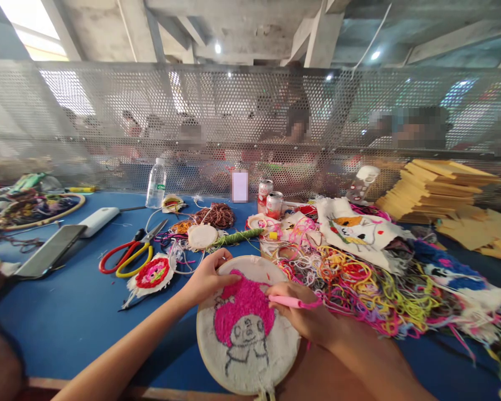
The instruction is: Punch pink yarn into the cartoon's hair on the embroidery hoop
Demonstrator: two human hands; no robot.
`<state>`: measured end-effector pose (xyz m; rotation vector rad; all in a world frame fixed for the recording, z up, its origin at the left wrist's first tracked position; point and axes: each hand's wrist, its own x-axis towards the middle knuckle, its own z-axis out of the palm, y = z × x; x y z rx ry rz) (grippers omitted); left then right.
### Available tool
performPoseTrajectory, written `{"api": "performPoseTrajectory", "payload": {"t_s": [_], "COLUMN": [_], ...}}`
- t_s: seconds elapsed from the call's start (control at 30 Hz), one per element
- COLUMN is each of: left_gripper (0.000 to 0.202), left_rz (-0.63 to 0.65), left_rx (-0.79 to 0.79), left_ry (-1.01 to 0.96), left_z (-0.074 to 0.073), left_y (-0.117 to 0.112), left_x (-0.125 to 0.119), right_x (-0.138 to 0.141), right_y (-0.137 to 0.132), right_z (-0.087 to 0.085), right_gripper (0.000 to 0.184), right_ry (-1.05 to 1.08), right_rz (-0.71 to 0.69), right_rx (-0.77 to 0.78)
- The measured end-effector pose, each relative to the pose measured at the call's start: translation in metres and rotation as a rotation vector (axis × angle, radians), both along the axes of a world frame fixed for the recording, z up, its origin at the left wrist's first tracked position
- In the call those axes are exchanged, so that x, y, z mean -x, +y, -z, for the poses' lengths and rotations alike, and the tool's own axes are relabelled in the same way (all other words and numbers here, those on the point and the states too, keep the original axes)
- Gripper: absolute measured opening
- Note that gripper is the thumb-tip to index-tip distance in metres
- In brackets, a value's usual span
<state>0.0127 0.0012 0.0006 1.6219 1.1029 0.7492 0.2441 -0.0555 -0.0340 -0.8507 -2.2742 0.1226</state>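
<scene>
Front and centre, at the near side of the blue table (67, 328): a round hooped cloth (246, 331), tilted to face the wearer, filled with dense magenta pile (256, 298) around a dark-outlined face, with an outlined body below on pale weave. Probably light overall, stiff at the rim, taut but slightly springy in the middle; likely soft and easily snagged in the pile. Best held by the rim, clear of the looped yarn. In the pinch of the left hand (206, 281), that rim at upper left, with some fingertips out of sight behind. In the closed grasp of the right hand (304, 314), a slim pink tool (286, 301) at the cloth's upper right; impossible to tell whether sunk into the weave. To the left, scissors (143, 239) with red and yellow handles, near a red-ringed patch (153, 273). To the right, a great tangle of coloured yarn (359, 284) beneath a white embroidered cloth (350, 228). Farther out, two drink cans (274, 205), a clear bottle (155, 186), a stack of tan sheets (438, 186) and a perforated screen (234, 111).
</scene>
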Motion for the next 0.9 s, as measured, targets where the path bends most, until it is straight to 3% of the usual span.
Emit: {"api": "performPoseTrajectory", "payload": {"t_s": [0.33,0.9], "left_gripper": [0.030,0.030], "left_rz": [-0.009,-0.014], "left_rx": [-0.021,-0.015], "left_ry": [-0.004,0.013], "left_z": [0.0018,0.0000], "left_y": [0.0028,0.0029], "left_x": [0.0020,0.0024], "right_x": [-0.0009,-0.0019], "right_y": [-0.0016,-0.0020], "right_z": [-0.0080,-0.0083], "right_gripper": [0.021,0.023], "right_ry": [0.059,0.030], "right_rz": [-0.031,-0.041], "right_rx": [-0.049,0.026]}}
